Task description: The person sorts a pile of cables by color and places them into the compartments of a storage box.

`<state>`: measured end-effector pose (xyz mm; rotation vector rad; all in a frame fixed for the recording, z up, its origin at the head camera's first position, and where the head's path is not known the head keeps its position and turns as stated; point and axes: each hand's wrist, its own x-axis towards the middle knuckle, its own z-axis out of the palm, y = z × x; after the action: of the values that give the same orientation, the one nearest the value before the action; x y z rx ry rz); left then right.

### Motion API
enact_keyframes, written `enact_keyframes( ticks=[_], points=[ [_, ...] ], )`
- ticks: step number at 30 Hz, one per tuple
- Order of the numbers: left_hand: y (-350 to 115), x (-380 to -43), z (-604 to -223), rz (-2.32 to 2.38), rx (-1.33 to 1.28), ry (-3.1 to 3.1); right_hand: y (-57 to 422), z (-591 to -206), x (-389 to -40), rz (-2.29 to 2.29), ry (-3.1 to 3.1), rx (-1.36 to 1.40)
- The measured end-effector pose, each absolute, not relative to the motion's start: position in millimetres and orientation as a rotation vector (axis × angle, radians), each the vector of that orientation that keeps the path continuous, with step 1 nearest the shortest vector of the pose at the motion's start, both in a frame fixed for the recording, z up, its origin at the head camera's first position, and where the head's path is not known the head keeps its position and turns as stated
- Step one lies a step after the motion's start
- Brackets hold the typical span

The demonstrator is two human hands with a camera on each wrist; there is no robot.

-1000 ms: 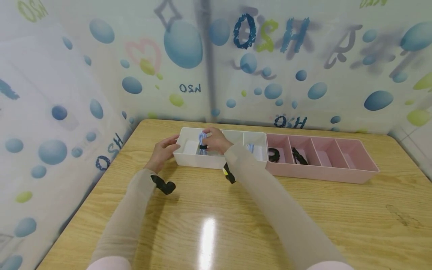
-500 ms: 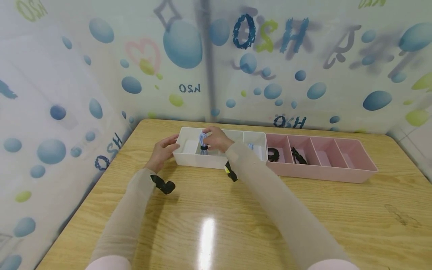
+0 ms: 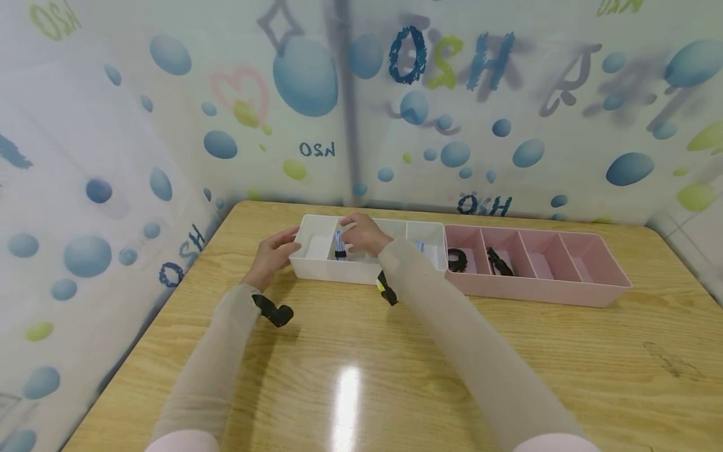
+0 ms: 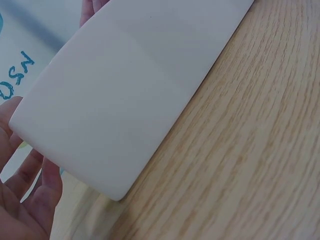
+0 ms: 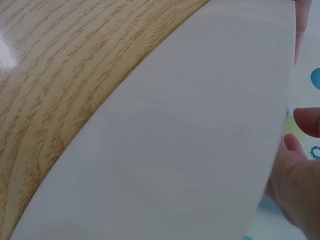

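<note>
A white divided box [image 3: 333, 271] stands at the back of the table in the head view. In its second compartment from the left, a blue-and-white cable [image 3: 339, 238] lies bundled with a black strap. My right hand [image 3: 366, 235] is over this compartment, just right of the bundle, thumb and fingers apart; the right wrist view shows the thumb [image 5: 307, 121] spread from a finger beyond the box wall. My left hand [image 3: 272, 256] rests against the box's left end, its fingers [image 4: 45, 200] lying outside the end wall in the left wrist view.
A pink divided box [image 3: 536, 290] adjoins the white one on the right, holding a coiled black cable [image 3: 457, 260] and another black cable bundle [image 3: 499, 262]. Another blue-and-white item [image 3: 419, 246] shows in the white box's right compartment. A patterned wall [image 3: 373, 125] rises behind the table.
The blue-and-white cable bundle has gone lower into the second compartment, and my right hand has let go of it. My left hand has stayed at the box's end.
</note>
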<state>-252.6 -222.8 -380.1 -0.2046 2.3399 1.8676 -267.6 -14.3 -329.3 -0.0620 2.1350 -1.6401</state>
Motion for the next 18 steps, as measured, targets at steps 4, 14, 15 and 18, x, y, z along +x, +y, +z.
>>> enact_keyframes(
  ticks=[4,14,15,18],
  points=[
    [-222.5,-252.0,-380.2,1.873,-0.205,2.341,-13.3,-328.2,-266.7,-1.662,2.123,-0.077],
    [-222.6,-252.1,-379.0,1.872,-0.223,2.333,-10.6,-326.9,-268.7,-1.699,2.09,-0.073],
    [-222.5,-252.1,-378.8,1.871,-0.225,2.334,-10.0,-326.1,-268.6,-1.698,2.09,-0.073],
    [-222.2,-252.0,-378.5,1.868,-0.224,2.337,-8.4,-324.0,-268.3,-1.698,2.087,-0.073]
  ],
)
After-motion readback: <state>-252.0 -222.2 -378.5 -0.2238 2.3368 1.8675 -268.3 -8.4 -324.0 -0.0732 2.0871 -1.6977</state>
